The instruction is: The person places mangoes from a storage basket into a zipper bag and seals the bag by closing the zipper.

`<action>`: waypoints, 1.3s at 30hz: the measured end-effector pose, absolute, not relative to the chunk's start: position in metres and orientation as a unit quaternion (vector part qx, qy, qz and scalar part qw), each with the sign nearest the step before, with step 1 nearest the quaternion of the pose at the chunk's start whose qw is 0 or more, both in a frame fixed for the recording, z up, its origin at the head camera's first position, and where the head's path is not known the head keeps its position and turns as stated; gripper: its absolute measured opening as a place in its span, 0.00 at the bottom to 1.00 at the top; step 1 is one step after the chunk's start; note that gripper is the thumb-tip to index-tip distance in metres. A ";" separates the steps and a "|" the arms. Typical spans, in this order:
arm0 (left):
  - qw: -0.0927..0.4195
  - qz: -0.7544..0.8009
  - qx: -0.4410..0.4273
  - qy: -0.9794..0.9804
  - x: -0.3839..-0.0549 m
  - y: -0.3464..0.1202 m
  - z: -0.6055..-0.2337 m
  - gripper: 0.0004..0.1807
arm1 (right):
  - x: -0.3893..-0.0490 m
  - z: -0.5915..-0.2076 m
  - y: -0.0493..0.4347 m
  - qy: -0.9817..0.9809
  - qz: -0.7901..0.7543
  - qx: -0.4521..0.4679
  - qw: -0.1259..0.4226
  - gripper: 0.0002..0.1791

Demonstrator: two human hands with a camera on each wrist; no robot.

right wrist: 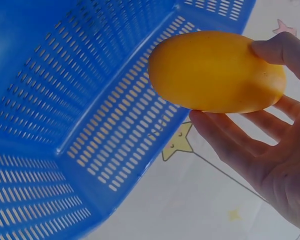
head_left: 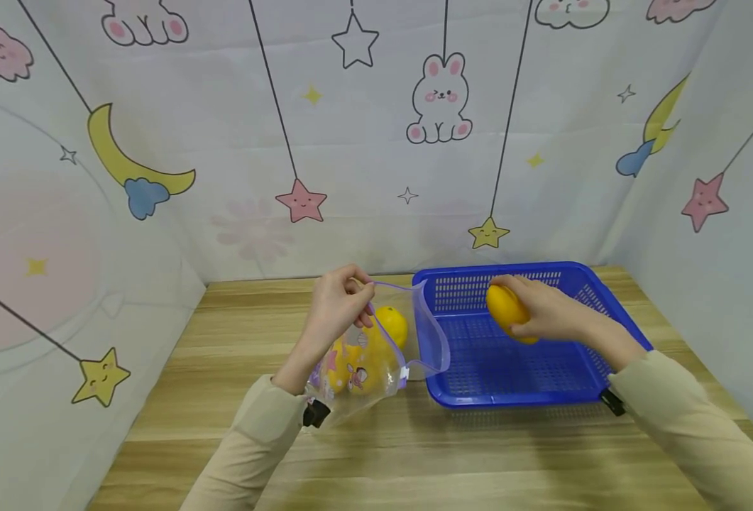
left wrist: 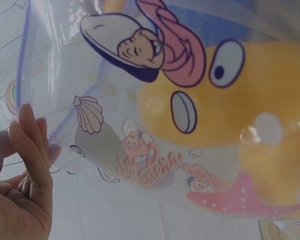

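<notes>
My left hand (head_left: 344,294) pinches the purple-edged mouth of a clear printed zip bag (head_left: 382,387), holding it up and partly spread. Inside the bag lie several yellow-orange fruits (head_left: 390,328), their kinds blurred by the plastic. The left wrist view shows the fingertips on the purple rim, with cartoon prints on the bag (left wrist: 155,200) beside them. Over the blue basket (head_left: 472,401), my right hand (head_left: 551,312) grips a smooth oval mango (head_left: 506,306). In the right wrist view, thumb and fingers hold the mango (right wrist: 215,72) near one end, above the basket's slotted wall.
The basket stands at the right of the wooden table (head_left: 223,355), its left rim touching or close behind the bag's mouth. A white cloth backdrop (head_left: 363,156) with cartoon prints rises behind the table and along both sides.
</notes>
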State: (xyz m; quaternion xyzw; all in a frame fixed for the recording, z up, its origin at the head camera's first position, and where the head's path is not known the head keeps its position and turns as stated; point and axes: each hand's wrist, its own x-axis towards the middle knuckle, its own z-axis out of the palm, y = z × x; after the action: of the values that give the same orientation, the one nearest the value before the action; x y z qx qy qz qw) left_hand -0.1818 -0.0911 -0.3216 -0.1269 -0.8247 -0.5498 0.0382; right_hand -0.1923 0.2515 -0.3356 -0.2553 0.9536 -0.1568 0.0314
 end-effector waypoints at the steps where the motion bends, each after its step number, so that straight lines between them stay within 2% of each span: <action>1: 0.038 -0.550 -0.127 -0.824 -0.182 -0.091 -0.321 0.05 | -0.191 -0.335 0.250 0.953 -0.160 -0.258 0.029 0.40; 19: 0.032 -0.548 -0.127 -0.827 -0.182 -0.090 -0.325 0.06 | -0.165 -0.342 0.239 0.948 -0.231 -0.220 0.021 0.41; 32: 0.033 -0.548 -0.131 -0.825 -0.182 -0.088 -0.325 0.06 | -0.152 -0.354 0.232 0.926 -0.302 -0.226 -0.030 0.41; 39: 0.035 -0.549 -0.137 -0.824 -0.182 -0.087 -0.324 0.06 | -0.144 -0.353 0.224 0.913 -0.333 -0.229 -0.062 0.45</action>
State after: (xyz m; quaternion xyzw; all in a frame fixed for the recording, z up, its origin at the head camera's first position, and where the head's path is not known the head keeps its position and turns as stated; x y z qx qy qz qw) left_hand -0.1822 -0.0870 -0.3243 -0.1368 -0.8235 -0.5494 0.0354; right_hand -0.1438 0.2239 -0.3528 -0.2285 0.9126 -0.3332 -0.0622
